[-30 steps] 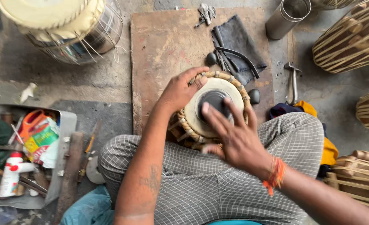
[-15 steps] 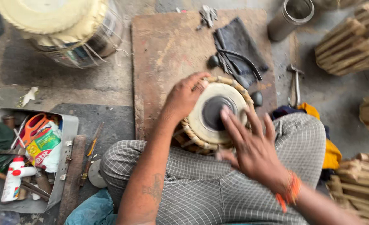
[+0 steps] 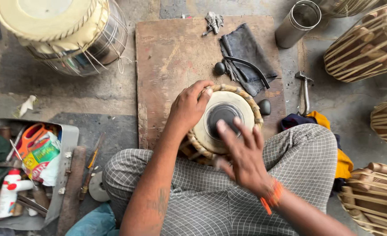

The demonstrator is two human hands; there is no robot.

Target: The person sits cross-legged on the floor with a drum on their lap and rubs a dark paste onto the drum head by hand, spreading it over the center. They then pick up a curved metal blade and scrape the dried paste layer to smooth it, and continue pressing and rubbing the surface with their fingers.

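Tabla drum point(image 3: 228, 120) is resting against your knee; your left hand point(image 3: 188, 107) is gripping its rim, your open right hand point(image 3: 241, 153) is tapping the skin.

I see a concrete floor point(image 3: 92, 94) w/ a wooden board point(image 3: 171, 57) on it; on the board: dark cloth point(image 3: 246, 48), small drum point(image 3: 222, 120), black round stone point(image 3: 219, 68).

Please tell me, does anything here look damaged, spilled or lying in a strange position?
Nothing looks damaged or spilled. The small round drum with the pale skin and black centre sits tilted against the checked-cloth knee, the left hand gripping its braided rim and the right hand spread above the skin. A metal hammer lies on the concrete floor.
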